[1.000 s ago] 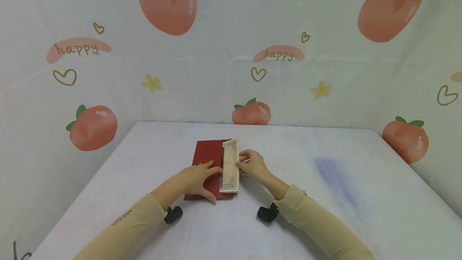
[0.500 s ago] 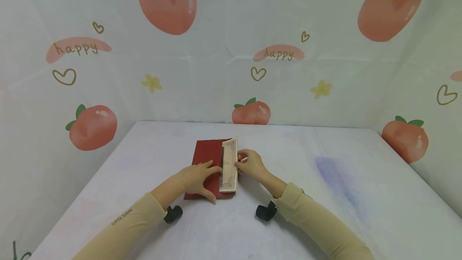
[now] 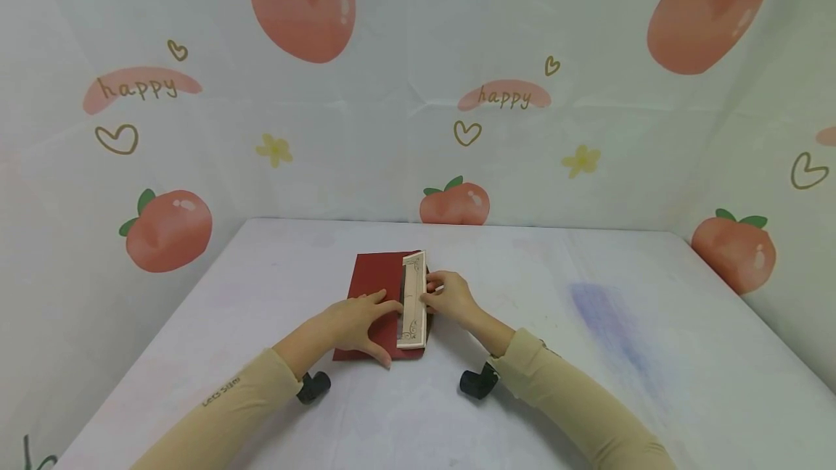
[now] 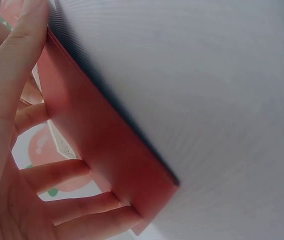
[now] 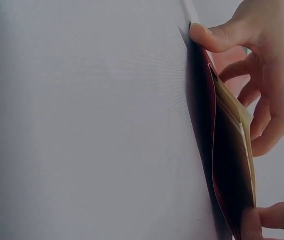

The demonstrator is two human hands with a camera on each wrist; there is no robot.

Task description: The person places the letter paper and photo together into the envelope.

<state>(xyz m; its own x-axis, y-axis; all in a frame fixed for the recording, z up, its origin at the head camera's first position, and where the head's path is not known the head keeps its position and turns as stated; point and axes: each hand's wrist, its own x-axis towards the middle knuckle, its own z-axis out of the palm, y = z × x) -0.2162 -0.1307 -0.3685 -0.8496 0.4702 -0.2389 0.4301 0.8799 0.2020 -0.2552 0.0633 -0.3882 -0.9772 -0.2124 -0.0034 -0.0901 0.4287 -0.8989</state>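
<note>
A red folded card point(image 3: 377, 274) lies on the white table, with a cream flap point(image 3: 413, 299) along its right side. The flap bears printed scroll corners. Spread across the card's lower left, my left hand point(image 3: 355, 321) rests on the red cover with fingers extended; in the left wrist view its fingertips touch the cover point(image 4: 106, 135). From the right, my right hand point(image 3: 453, 299) pinches the flap's outer edge between thumb and fingers. In the right wrist view the pinching fingers point(image 5: 277, 215) show at the lower right, and a dark gap opens between the card's layers.
Black wrist devices point(image 3: 315, 387) sit under both sleeves, the right device point(image 3: 479, 383) near the table's middle. A purple smudge point(image 3: 607, 332) marks the white tabletop point(image 3: 522, 260) at right. Behind stands a white cloth backdrop point(image 3: 366, 136) printed with peaches.
My right hand has shifted slightly left, bringing the flap's outer edge left over the red card; the flap looks narrower. My left hand has stayed in place.
</note>
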